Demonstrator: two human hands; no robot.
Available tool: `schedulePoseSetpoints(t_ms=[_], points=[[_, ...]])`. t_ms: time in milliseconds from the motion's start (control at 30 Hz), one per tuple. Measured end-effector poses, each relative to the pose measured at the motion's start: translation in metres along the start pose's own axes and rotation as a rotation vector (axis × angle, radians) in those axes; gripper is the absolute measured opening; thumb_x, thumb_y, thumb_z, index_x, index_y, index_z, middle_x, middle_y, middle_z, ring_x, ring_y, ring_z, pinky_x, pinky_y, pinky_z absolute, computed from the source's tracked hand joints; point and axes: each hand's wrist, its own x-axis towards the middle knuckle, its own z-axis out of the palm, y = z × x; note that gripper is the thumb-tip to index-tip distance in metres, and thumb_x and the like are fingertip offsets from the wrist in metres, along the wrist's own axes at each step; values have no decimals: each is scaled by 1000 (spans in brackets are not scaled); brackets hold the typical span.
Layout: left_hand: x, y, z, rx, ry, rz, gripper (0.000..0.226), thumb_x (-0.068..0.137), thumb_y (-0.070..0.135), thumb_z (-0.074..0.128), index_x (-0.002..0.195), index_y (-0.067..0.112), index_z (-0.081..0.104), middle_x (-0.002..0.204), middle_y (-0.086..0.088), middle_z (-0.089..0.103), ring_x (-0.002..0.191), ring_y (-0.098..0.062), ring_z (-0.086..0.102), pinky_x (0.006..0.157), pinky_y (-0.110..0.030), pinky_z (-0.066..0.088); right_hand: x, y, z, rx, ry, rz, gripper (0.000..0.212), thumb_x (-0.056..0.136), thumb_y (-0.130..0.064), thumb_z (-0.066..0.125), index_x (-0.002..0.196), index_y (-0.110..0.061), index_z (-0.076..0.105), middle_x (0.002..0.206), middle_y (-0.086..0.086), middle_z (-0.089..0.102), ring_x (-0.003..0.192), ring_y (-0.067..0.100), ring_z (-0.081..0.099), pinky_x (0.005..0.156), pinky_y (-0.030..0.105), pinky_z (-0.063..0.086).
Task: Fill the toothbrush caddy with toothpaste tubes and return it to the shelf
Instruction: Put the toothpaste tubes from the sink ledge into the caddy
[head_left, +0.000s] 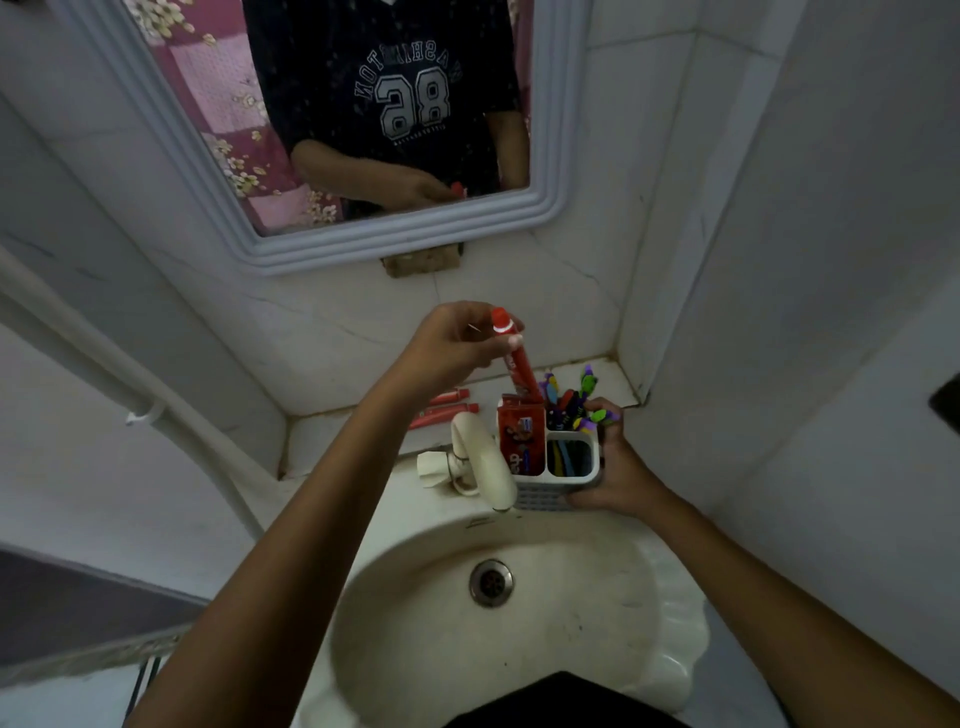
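The task is judged to be partway through its filling stage. A white toothbrush caddy (569, 475) is held at the back rim of the sink (519, 613), just beside the tap (488, 460), and is steadied from the right by the right hand (615, 467), whose fingers (605, 418) are wrapped around its far side. Its right compartment is seen to be filled with toothbrushes (571, 402), while red toothpaste tubes (521, 434) already stand in the left compartment. A further red tube (517, 358) is pinched near its cap by the closed fingers (514, 340) of the left hand (457, 343), and its lower end is lowered, slightly tilted, into the left compartment; it is not yet released. Two or three more red tubes (441, 408) are left lying on the tiled shelf (353, 431) behind the tap, so more loading appears to remain. The caddy has not yet been returned to the shelf, and that final step is judged to be still outstanding.
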Motion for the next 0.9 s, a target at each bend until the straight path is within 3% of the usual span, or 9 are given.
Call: schedulePoseSetpoints(t_ms=[100,167,367,467,567,633,767,833,900], points=[[-5,8,-2,125,65,43,27,85,30,69,109,17,70,104,-6,70,93,-20,67,86,-46,58,0,3,-1,5,10,16,117,59,-22,91,141,-29,8,144,-4,44,133,24,51,106,43,48],[-8,14,-2,200,102,74,30,85,32,70,109,16,70,105,-3,68,93,-16,66,85,-41,58,0,1,-2,0,5,31,118,59,-25,91,142,-33,7,143,8,44,134,28,50,107,43,48],[-18,26,6,316,171,130,31,83,35,71,107,16,70,97,5,65,83,-3,63,70,-17,50,0,2,-4,-3,-19,15,117,61,-25,91,141,-34,6,143,-11,41,133,5,48,107,26,45],[-15,15,17,456,58,61,26,79,35,75,100,20,70,92,8,67,77,-4,65,70,-24,54,2,3,-4,-4,-31,-11,115,61,-26,89,141,-25,6,143,-23,38,131,-2,47,105,20,44],[-10,-3,30,705,-34,-3,24,76,39,76,95,26,68,95,7,69,85,-12,66,74,-35,57,4,4,-2,9,-23,-13,116,62,-23,89,141,-6,7,143,0,42,131,13,51,103,29,46],[-7,-13,39,840,-72,-6,25,75,40,75,95,26,67,96,5,69,90,-16,64,74,-33,55,4,4,-1,14,-17,-12,115,62,-20,89,141,-3,7,142,13,43,132,23,52,104,34,47],[-5,-26,42,908,-115,-33,34,71,49,77,95,27,69,96,6,68,90,-15,61,74,-32,50,5,13,0,-34,-4,0,117,62,-18,91,144,-18,7,142,-1,45,132,22,52,106,34,47],[-4,-31,31,765,-87,-86,34,68,55,76,90,29,70,93,9,68,87,-12,62,75,-33,53,6,16,1,-66,0,8,119,62,-17,95,145,-32,12,140,-6,48,132,22,52,108,36,46],[-3,-39,14,611,-5,-127,29,74,53,73,89,28,71,91,9,70,85,-11,63,74,-34,55,7,19,2,-83,8,-16,121,59,-9,94,141,-40,11,139,-13,46,129,18,52,104,27,45]])
